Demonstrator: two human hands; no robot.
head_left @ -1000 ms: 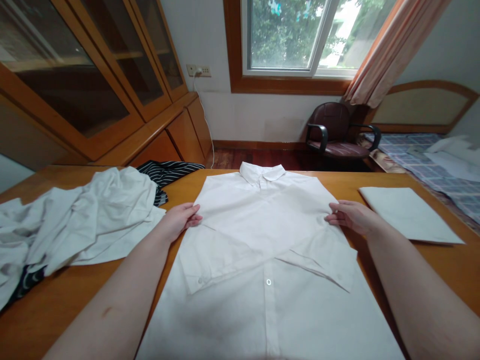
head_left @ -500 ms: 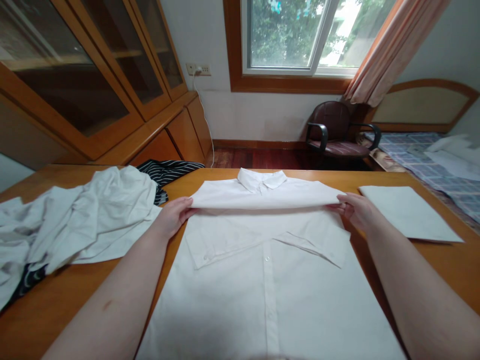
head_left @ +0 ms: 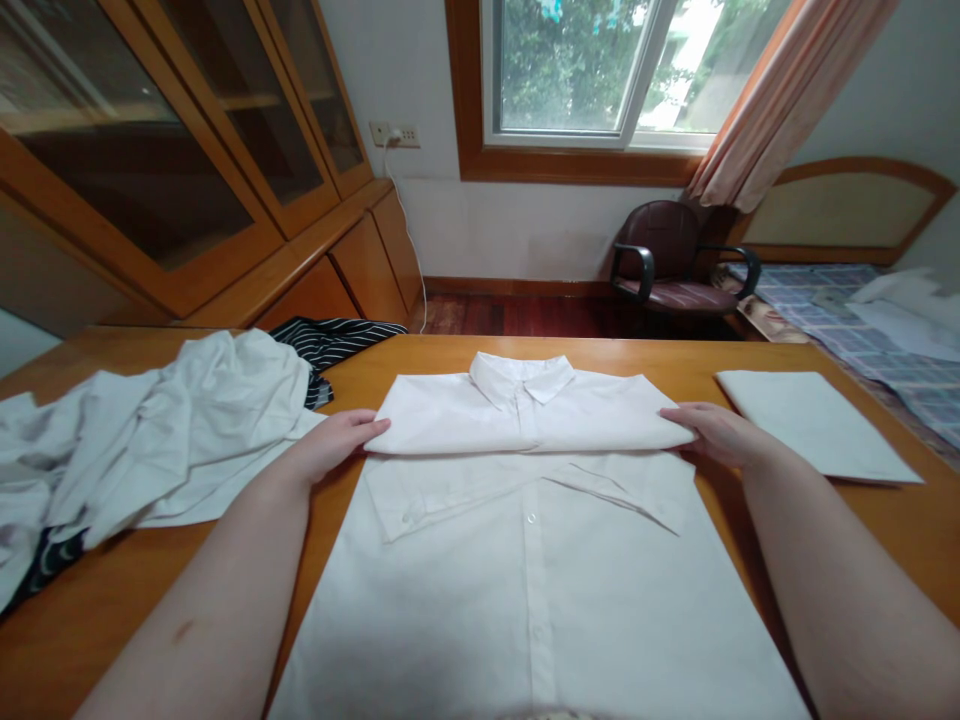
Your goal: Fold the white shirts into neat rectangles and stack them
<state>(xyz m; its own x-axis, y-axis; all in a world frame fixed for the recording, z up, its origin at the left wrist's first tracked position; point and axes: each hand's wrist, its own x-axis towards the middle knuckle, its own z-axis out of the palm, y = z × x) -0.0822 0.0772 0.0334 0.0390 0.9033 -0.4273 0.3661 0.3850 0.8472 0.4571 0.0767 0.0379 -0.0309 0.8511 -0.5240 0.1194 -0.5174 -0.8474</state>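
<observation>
A white button-up shirt (head_left: 465, 590) lies front side up along the table, its collar at the far end and its hem running out of view toward me. The top part with the collar is doubled over toward me, making a straight fold across the chest. Below that fold the sleeves lie crossed over the front. My left hand (head_left: 341, 440) pinches the left side of the folded part between thumb and fingers. On the other side, my right hand (head_left: 712, 432) pinches the right edge the same way, some fingers hidden beneath the cloth.
A wooden table (head_left: 615, 352) carries everything. To the left lie a rumpled white garment (head_left: 202, 420) and a black striped cloth (head_left: 337, 340). At right sits a flat folded white cloth (head_left: 817, 420). Beyond are a chair (head_left: 664, 255), a bed (head_left: 862, 310) and a glass-door cabinet (head_left: 300, 215).
Both hands have come slightly lower, bringing the folded top of the shirt toward me. Its front fold lies nearer and flatter, and more of the collar shows.
</observation>
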